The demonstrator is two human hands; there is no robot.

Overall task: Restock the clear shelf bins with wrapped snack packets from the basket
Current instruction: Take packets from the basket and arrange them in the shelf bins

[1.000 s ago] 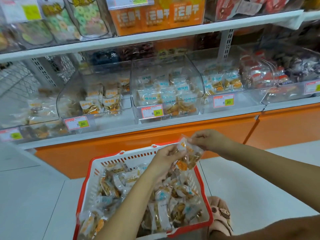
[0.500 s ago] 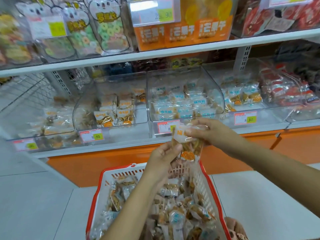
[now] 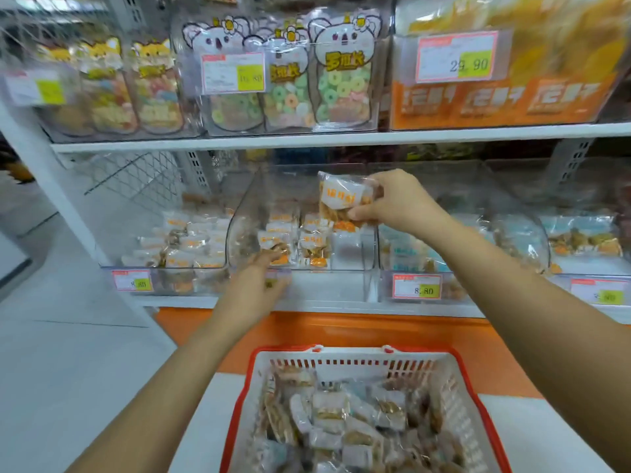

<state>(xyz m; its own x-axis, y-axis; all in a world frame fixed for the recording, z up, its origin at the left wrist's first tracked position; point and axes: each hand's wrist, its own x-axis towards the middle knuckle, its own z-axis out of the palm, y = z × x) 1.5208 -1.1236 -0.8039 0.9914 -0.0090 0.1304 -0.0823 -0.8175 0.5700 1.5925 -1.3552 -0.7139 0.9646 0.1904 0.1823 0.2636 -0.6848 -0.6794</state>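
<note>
Right hand (image 3: 399,203): I pinch one packet (image 3: 341,199) over the middle bin (image 3: 247,209).
Left hand (image 3: 254,288): fingers seem loosely spread, blurred.
Remaining: my basket (image 3: 355,351) looks heaped.

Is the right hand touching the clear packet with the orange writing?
Touching. The head view shows the right hand pinching the clear snack packet with orange lettering by its right edge.

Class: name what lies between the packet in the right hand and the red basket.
In the head view, below the held packet come stocked packets in the clear bin, the white shelf edge, the orange base panel above the basket.
</note>
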